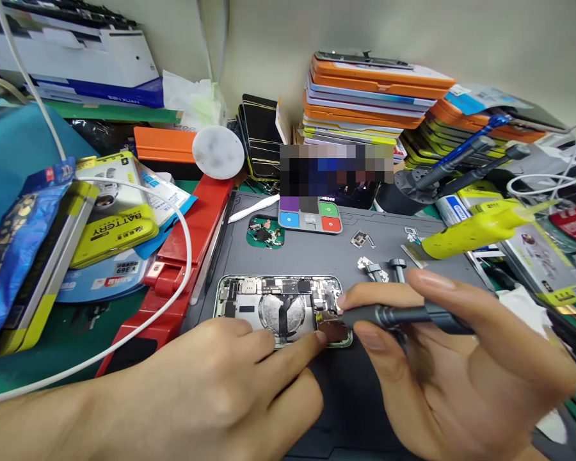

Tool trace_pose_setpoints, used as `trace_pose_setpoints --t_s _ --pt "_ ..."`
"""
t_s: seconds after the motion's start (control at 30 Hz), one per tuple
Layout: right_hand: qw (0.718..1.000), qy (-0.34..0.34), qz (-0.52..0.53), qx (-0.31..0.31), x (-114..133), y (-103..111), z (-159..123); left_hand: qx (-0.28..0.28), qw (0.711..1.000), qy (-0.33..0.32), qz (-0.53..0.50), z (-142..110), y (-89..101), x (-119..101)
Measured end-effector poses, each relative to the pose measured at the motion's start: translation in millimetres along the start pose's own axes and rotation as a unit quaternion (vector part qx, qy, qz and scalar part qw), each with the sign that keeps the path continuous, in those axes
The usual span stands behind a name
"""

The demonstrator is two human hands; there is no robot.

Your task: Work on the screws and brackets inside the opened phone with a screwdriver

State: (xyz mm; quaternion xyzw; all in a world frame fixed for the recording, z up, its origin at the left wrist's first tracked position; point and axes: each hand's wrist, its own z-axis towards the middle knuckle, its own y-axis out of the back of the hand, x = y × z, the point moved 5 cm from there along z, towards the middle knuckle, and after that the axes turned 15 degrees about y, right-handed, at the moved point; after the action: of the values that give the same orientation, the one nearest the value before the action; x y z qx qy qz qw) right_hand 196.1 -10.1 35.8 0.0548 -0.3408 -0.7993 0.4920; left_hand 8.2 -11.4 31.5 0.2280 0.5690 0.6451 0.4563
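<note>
An opened smartphone (249, 307) lies flat on the dark grey mat, its circuit board, round charging coil and other inner parts exposed. My left hand (221, 384) presses on the near side of the phone, index fingertip on its lower right inside and the other fingers bent; the thumb's grip is partly hidden. In my right hand (461, 358) is a dark grey precision screwdriver (413, 315), held between thumb and fingers almost level. Its front end reaches the phone's right end, where the bit itself cannot be made out.
Small metal parts (362, 240) and screwdriver bits (398, 266) lie beyond my right hand. A yellow glue bottle (470, 230) leans at right, near a tool holder (398, 192). At left are a red clamp-like tool (187, 237), battery packs (115, 237) and a white cable (187, 256). Orange boxes (379, 77) are stacked behind.
</note>
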Motion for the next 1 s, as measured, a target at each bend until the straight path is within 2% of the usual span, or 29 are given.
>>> trace_pose_setpoints --t_s 0.27,0.43,0.83,0.9,1.0 --pt "0.997 -0.034 0.066 -0.025 -0.8 -4.0 -9.1 0.006 1.0 0.01 -0.022 -0.1 -6.9 1.0" --pt "0.998 -0.027 0.053 -0.001 -1.7 -4.5 -7.2 0.004 0.999 0.017 -0.032 0.2 -8.2 0.9" --pt "0.995 -0.034 0.09 -0.014 -3.8 -6.4 -9.2 0.011 1.0 0.01 -0.023 -0.4 -7.1 0.0" --pt "0.997 -0.025 0.074 -0.008 -3.1 -6.0 -7.4 0.013 0.999 0.015 -0.028 -0.4 -8.4 0.5" --pt "0.998 -0.004 0.05 0.035 -1.1 -3.3 -2.7 0.02 0.999 0.015 -0.024 0.9 -7.5 0.9"
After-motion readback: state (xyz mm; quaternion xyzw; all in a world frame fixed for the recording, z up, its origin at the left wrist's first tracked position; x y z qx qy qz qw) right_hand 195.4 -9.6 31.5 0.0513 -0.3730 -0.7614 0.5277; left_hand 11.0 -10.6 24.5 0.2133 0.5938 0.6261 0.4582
